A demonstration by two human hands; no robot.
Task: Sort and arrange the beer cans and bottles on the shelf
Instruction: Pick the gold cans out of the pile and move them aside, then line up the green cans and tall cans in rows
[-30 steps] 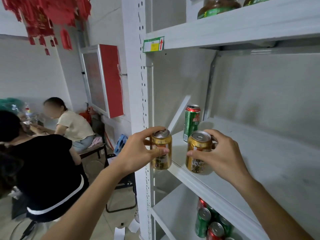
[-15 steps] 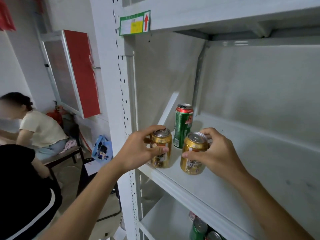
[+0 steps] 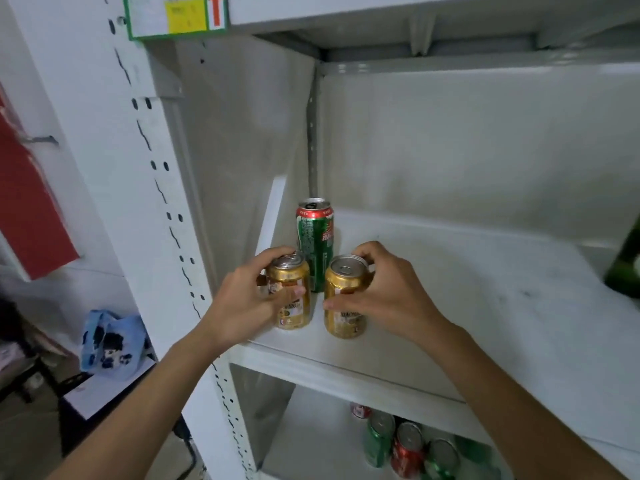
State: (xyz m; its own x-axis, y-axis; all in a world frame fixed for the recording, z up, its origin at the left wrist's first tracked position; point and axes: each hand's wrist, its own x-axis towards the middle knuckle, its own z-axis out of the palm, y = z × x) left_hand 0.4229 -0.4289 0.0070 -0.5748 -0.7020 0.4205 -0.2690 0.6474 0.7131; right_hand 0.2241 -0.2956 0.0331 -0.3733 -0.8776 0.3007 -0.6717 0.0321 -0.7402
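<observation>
Setting down: left hand [image 3: 242, 306] wraps one gold can [image 3: 290, 296], right hand [image 3: 384, 296] another gold can [image 3: 344, 299], both on shelf [image 3: 450, 306]; green can [image 3: 316, 244] just beyond. Next: release, align.

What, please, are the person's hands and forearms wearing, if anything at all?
Nothing is worn: the left hand and the right hand are bare, without gloves, rings, watch or bracelets. Both forearms are bare too, with no sleeve visible up to the frame's edge.
</observation>
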